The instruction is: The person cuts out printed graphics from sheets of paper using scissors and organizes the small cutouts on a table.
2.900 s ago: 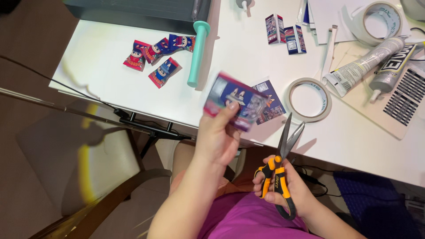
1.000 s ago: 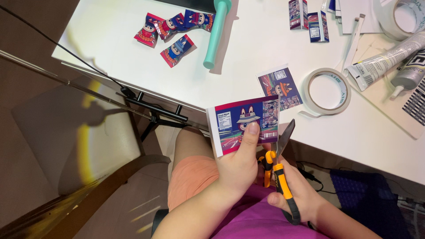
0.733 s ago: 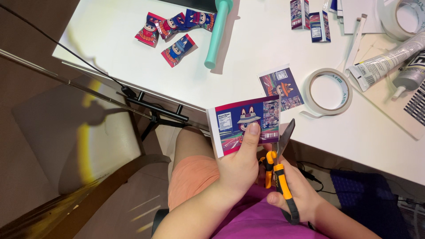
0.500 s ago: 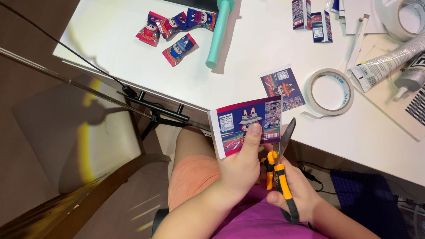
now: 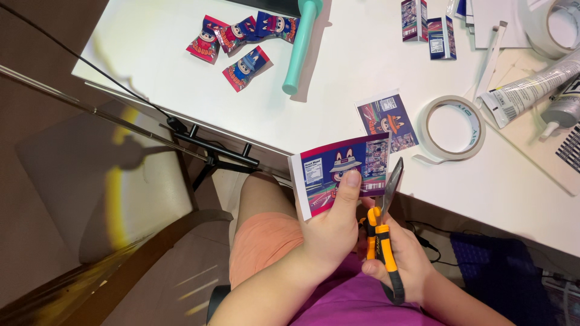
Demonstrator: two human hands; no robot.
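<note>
My left hand [image 5: 331,228] pinches a printed paper sheet [image 5: 338,172] with a cartoon figure on it, thumb on its face, held above my lap just off the white table's [image 5: 362,72] near edge. My right hand [image 5: 399,261] grips orange-handled scissors [image 5: 382,229], whose blades point up along the sheet's right edge. A smaller cut printed piece [image 5: 386,121] lies on the table just beyond.
A tape roll [image 5: 452,129] lies right of the cut piece. Several small printed packets [image 5: 241,41] and a teal tube [image 5: 301,47] lie farther back. Small boxes [image 5: 428,25], glue tubes [image 5: 531,90] and another tape roll [image 5: 559,27] are at the right. A black stand [image 5: 205,145] is left.
Since the earliest frame my left hand has brought the sheet down off the table toward my lap, and the scissors have come up against its right edge. Little has moved in the last second.
</note>
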